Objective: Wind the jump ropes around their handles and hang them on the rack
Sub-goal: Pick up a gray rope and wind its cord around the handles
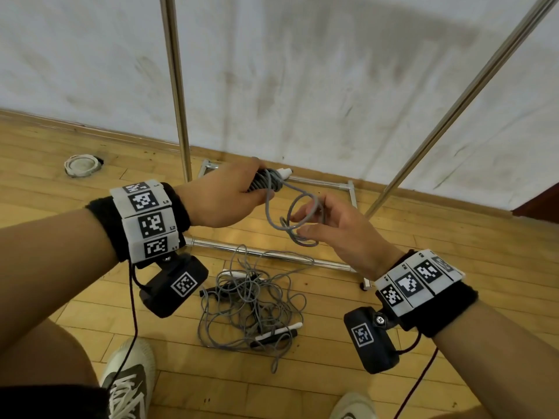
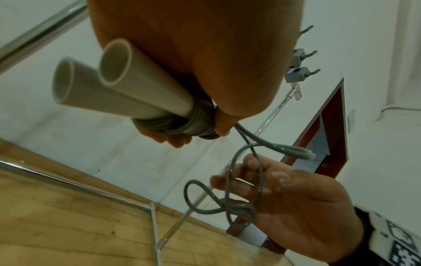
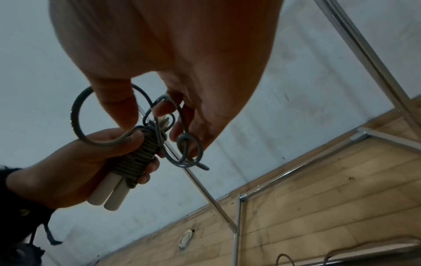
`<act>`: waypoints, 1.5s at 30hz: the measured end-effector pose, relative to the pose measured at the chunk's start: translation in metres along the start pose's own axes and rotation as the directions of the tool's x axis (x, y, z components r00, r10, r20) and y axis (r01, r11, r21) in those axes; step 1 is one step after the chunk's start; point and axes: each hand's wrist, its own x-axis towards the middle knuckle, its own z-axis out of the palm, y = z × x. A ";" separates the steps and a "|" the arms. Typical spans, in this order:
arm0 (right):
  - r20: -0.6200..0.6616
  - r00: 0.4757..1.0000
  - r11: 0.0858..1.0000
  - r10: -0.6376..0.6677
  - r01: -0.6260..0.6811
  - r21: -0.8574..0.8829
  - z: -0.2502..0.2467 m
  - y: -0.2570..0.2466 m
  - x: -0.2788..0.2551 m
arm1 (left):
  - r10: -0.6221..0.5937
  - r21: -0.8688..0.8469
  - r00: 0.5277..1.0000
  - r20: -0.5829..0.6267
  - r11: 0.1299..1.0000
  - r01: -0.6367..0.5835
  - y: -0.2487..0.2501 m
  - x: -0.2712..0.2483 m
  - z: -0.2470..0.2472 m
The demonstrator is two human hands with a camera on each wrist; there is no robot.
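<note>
Two pale handles [image 2: 127, 90] lay side by side in the left hand [image 1: 223, 198], its fingers curled tight round the grey cord coiled about them [image 3: 139, 156]; their open ends stuck out behind the palm, and a white tip [image 1: 284, 172] showed past the knuckles in the head view. From the coil a free length of the jump rope [image 1: 290, 219] ran in loose loops to the right hand [image 1: 335, 231], just beside the left. That hand was half open, fingers [image 2: 239, 181] bent with a loop passing over them, and the thumb and forefinger seemed to nip the cord, though the wrist views were too dark and crowded to be sure. Below both hands, on the wooden floor [image 1: 423, 267], more jump ropes lay in a grey tangle [image 1: 251, 306] with white and black handles poking out of it. The tangle sat just in front of the rack's low chrome bar [image 1: 266, 254]. The rack's upright poles [image 1: 178, 95] rose behind the hands against a white wall [image 1: 302, 71], and small grey hooks [image 2: 303, 72] showed on it in the left wrist view. A round white fitting [image 1: 81, 165] sat in the floor near the skirting, well to the left. Two pale shoes [image 1: 127, 385] stood at the near edge
</note>
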 end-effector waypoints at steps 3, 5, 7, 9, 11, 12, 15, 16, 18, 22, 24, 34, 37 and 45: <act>0.034 0.999 0.999 -0.006 0.004 0.033 0.007 0.000 0.000 | 0.029 -0.022 0.999 0.036 0.999 -0.028 0.007 -0.003 0.006; 0.009 0.999 0.999 -0.033 0.033 0.001 0.012 0.000 0.000 | 0.047 -0.038 0.998 0.048 0.998 -0.045 0.010 -0.005 0.009; -0.061 0.996 0.998 -0.060 0.058 -0.034 0.012 0.000 0.001 | 0.057 -0.044 0.996 0.063 0.998 -0.054 0.013 -0.005 0.011; -0.107 0.989 0.991 -0.106 0.097 -0.089 0.009 0.000 0.002 | 0.057 -0.046 0.995 0.080 0.997 -0.054 0.013 -0.007 0.011; -0.113 0.983 0.973 -0.147 0.123 -0.196 0.007 0.003 0.003 | 0.048 -0.054 0.996 0.069 0.998 -0.045 0.011 -0.007 0.010; -0.112 0.984 0.964 -0.137 0.107 -0.244 0.007 0.006 0.003 | 0.035 -0.064 0.998 0.046 0.997 -0.032 0.010 -0.005 0.009; -0.078 0.997 0.962 -0.028 0.006 -0.274 0.003 0.012 -0.001 | -0.040 -0.067 0.998 -0.058 0.997 0.036 0.000 0.002 -0.003; -0.056 0.998 0.966 -0.003 -0.012 -0.257 0.001 0.014 -0.003 | -0.068 -0.064 0.994 -0.087 0.996 0.063 -0.005 0.004 -0.009; -0.018 1.000 0.977 0.012 -0.016 -0.213 -0.003 0.014 -0.007 | -0.116 -0.072 0.986 -0.117 0.992 0.108 -0.014 0.007 -0.018; 0.016 1.000 0.968 -0.008 0.012 -0.251 -0.008 0.015 -0.012 | -0.151 -0.051 0.981 -0.123 0.988 0.146 -0.027 0.010 -0.025; 0.019 1.000 0.961 0.012 -0.006 -0.275 -0.011 0.019 -0.013 | -0.167 -0.044 0.975 -0.148 0.986 0.162 -0.031 0.012 -0.027; 0.023 0.992 0.924 0.123 -0.106 -0.369 -0.026 0.033 -0.020 | -0.272 -0.047 0.944 -0.186 0.962 0.268 -0.052 0.017 -0.036; 0.097 0.985 0.844 0.140 -0.067 -0.532 -0.027 0.037 -0.022 | -0.270 -0.017 0.948 -0.171 0.962 0.271 -0.051 0.017 -0.031; 0.072 0.996 0.808 0.060 -0.006 -0.589 -0.021 0.029 -0.020 | -0.029 0.058 1.000 0.002 0.998 0.029 -0.014 0.004 -0.009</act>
